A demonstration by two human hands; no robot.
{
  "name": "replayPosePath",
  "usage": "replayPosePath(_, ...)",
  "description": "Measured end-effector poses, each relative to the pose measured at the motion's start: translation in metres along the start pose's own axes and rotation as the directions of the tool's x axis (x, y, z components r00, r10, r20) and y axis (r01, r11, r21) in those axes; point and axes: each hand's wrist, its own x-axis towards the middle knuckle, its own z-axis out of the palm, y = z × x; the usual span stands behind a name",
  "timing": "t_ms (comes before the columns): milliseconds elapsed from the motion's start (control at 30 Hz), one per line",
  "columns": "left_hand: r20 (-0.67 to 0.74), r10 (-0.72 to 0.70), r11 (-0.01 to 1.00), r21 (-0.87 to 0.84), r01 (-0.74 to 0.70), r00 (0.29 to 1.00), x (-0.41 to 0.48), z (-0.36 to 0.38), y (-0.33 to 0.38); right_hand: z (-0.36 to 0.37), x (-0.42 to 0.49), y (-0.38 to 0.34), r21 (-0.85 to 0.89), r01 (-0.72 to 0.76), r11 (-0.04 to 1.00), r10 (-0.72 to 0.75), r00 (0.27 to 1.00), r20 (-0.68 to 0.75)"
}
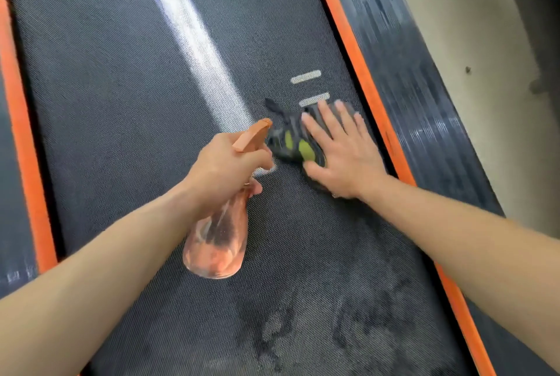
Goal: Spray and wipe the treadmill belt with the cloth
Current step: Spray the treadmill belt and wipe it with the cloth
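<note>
Bare forearms reach over the treadmill belt (127, 78). Left hand (225, 168) wraps its grip around an orange spray bottle (216, 242), nozzle forward; right hand (342, 151) lies flat, fingers spread, pressing the grey-and-green cloth (291, 139) onto the belt beside the orange side rail (360, 72).

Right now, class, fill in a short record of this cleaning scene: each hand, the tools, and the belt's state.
left hand: grips orange spray bottle, nozzle pointing toward cloth
right hand: flat, fingers spread, pressing cloth
cloth: dark with yellow-green patches, on belt's right side
treadmill belt: black, wet patches nearest the camera
side rails: orange
</note>
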Motion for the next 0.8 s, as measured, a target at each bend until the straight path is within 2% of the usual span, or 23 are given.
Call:
replayPosePath(133,-0.039,0.009,1.000,0.026,-0.008,0.999,-0.007,-0.002,-0.003,-0.028,0.093,-0.009,0.006,-0.151,0.988,0.151,0.988,-0.009)
replayPosePath(233,-0.046,0.006,1.000,-0.004,-0.006,0.999,-0.009,-0.005,-0.004,-0.029,0.100,-0.013,0.012,-0.183,0.983,0.183,0.982,-0.033)
replayPosePath(300,-0.011,-0.010,1.000,-0.002,0.010,1.000,-0.011,-0.006,-0.003,-0.020,0.065,-0.015,0.039,-0.151,0.988,0.153,0.988,-0.037)
replayPosePath(400,0.053,-0.030,0.997,0.075,0.026,0.998,-0.015,-0.003,-0.002,0.006,-0.031,-0.021,0.085,-0.194,0.977,0.197,0.980,-0.026)
replayPosePath(500,0.113,-0.041,0.992,0.124,0.027,0.993,-0.018,0.003,0.002,0.032,-0.132,-0.026,0.024,-0.232,0.973,0.230,0.972,0.044)
replayPosePath(567,0.167,-0.047,0.991,0.132,0.025,0.985,-0.017,0.009,0.005,0.043,-0.163,-0.020,-0.006,-0.204,0.979,0.204,0.976,0.080)
replayPosePath(700,0.189,-0.029,0.989,0.148,0.001,0.982,-0.016,0.020,0.009,0.034,-0.125,-0.005,-0.012,-0.125,0.992,0.126,0.988,0.094)
replayPosePath(800,0.184,-0.023,0.983,0.183,-0.011,0.983,-0.014,0.024,0.013,0.014,-0.052,-0.005,0.023,-0.182,0.983,0.181,0.982,0.047)
